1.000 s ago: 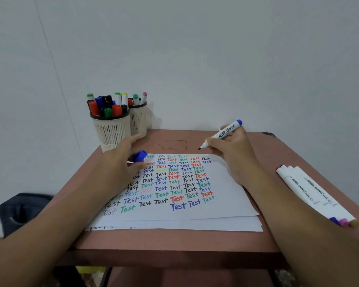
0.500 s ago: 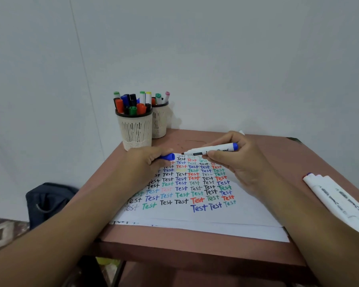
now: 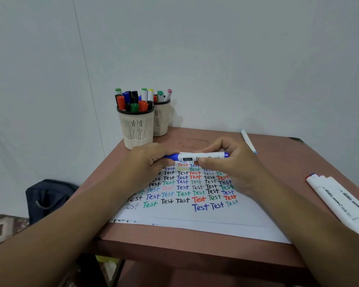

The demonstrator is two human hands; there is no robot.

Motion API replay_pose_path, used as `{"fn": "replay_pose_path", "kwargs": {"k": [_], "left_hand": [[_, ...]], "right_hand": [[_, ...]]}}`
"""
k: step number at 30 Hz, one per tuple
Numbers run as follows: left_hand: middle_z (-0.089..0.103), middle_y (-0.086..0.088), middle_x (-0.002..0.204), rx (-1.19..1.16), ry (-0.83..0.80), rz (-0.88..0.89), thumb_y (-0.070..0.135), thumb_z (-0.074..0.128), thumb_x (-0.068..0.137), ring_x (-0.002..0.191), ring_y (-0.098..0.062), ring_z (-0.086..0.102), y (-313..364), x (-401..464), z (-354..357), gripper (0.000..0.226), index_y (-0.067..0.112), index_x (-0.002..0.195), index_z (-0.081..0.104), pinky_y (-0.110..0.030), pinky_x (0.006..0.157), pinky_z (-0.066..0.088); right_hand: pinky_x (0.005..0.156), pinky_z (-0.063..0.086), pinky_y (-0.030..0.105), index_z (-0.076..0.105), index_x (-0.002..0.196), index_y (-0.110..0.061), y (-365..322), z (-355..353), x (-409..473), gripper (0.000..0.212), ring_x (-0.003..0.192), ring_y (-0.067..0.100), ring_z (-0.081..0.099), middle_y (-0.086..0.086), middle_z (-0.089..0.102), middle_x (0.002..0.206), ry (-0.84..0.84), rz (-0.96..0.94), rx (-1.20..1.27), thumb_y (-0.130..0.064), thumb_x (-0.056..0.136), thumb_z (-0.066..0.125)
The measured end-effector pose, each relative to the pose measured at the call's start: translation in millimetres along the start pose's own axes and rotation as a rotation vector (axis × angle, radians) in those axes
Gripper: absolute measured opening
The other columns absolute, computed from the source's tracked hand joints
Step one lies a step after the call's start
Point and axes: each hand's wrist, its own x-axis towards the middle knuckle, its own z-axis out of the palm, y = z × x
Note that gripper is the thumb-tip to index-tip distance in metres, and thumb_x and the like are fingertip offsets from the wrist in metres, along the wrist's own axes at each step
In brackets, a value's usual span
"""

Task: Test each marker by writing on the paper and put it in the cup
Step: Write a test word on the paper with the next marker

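The left hand has pushed the cap onto the marker.

Marker: smooth white plastic barrel, glossy blue cap. Paper: matt white sheets, inked. Front cup: cream slotted plastic, black rim. Worktop: smooth reddish-brown laminate, faint sheen. Bag on the floor: dark matt cloth.

Marker cap half inside left hand
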Motion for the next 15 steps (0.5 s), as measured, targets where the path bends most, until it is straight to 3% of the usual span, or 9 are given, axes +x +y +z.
{"fn": "replay_pose_path", "kwargs": {"k": [3,6,11,15], "left_hand": [[0.066,0.012,0.091,0.035,-0.028,-0.026,0.016,0.064,0.097,0.087,0.013,0.053,2.8,-0.2,-0.2,0.028,0.022,0.123,0.071,-0.002,0.076,0.037],[0.058,0.016,0.086,0.061,-0.041,-0.066,0.016,0.058,0.100,0.081,0.008,0.051,7.1,0.2,-0.5,0.025,0.020,0.121,0.071,-0.004,0.073,0.036],[0.058,0.014,0.088,0.062,-0.033,-0.112,0.012,0.054,0.101,0.083,0.000,0.052,6.1,-1.3,0.3,0.024,0.023,0.116,0.070,-0.007,0.072,0.036],[0.066,0.005,0.094,0.048,-0.016,-0.092,0.015,0.059,0.100,0.085,-0.010,0.056,4.3,0.2,2.7,0.021,0.023,0.114,0.072,-0.018,0.074,0.041]], "right_hand": [[0.079,0.062,0.052,0.070,0.084,-0.010,1.2,4.4,-1.2,0.021,0.079,0.031,0.076,0.012,0.078,0.084,0.017,0.043,-0.107,-0.001,0.076,0.088],[0.082,0.062,0.054,0.074,0.084,-0.016,0.4,7.2,-1.7,0.017,0.085,0.028,0.077,0.002,0.079,0.087,0.054,-0.017,-0.244,-0.012,0.078,0.089],[0.076,0.061,0.037,0.075,0.083,-0.027,1.4,14.2,0.0,0.015,0.079,0.010,0.073,-0.020,0.076,0.085,0.087,-0.090,-0.437,-0.023,0.080,0.089],[0.063,0.058,0.030,0.071,0.099,-0.027,-1.2,15.0,0.2,0.013,0.069,0.012,0.069,-0.011,0.071,0.083,0.007,-0.192,-0.649,-0.026,0.090,0.079]]}}
